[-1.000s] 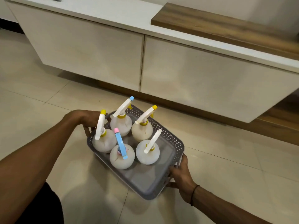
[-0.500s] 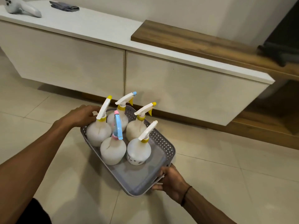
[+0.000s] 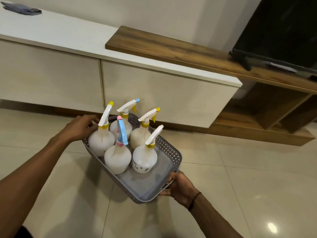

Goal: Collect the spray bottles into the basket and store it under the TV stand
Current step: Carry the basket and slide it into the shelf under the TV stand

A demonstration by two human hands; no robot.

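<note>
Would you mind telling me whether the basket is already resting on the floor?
No, the basket is held above the tiles, with the left hand and right hand gripping its opposite ends.

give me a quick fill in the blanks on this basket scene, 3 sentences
The grey perforated plastic basket holds ____ white spray bottles.
Only one bottle, the white one with the pink collar, has a ____ trigger head.
The left hand and right hand keep a grip on ____ ends of the basket.

Missing words: five; blue; opposite
</note>
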